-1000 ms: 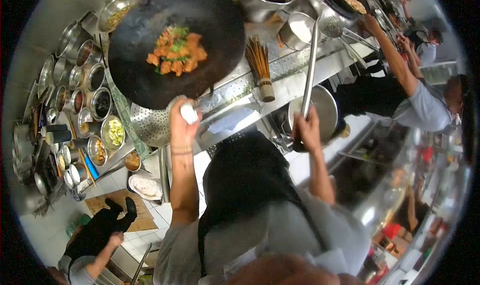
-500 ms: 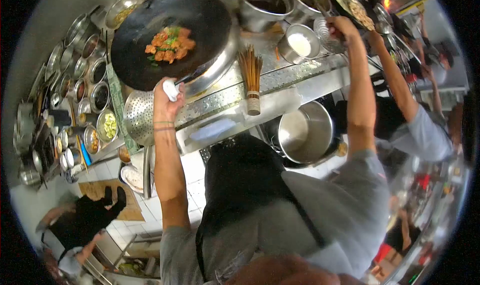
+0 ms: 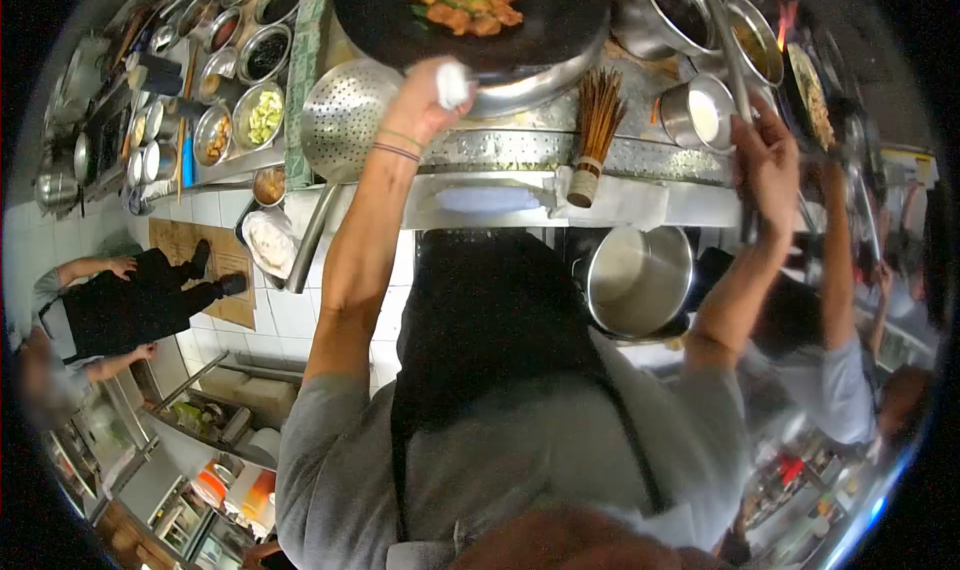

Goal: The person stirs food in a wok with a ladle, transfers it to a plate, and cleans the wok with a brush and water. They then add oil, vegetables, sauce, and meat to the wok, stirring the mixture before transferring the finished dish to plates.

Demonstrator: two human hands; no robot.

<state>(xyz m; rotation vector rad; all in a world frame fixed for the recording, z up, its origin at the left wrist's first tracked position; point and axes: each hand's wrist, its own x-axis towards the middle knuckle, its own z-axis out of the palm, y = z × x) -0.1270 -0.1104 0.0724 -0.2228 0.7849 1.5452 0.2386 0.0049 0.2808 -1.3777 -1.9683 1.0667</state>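
Note:
A black wok at the top of the view holds browned chunks of food with green pieces among them. My left hand is closed at the wok's near rim around a folded white cloth, which wraps the handle. To the right, my right hand is closed on a long metal utensil handle; its working end does not show. Close by my right hand sits a small metal pot of white liquid. A bamboo wok brush lies between the hands.
A perforated strainer lies left of the wok, its handle jutting past the counter edge. Metal bowls of ingredients crowd the left. A large pot stands below the counter. Co-workers are at the left and right.
The view has shifted, so the wok sits higher and further right. My right hand has moved back toward my body with the long utensil. My left hand keeps its grip at the wok.

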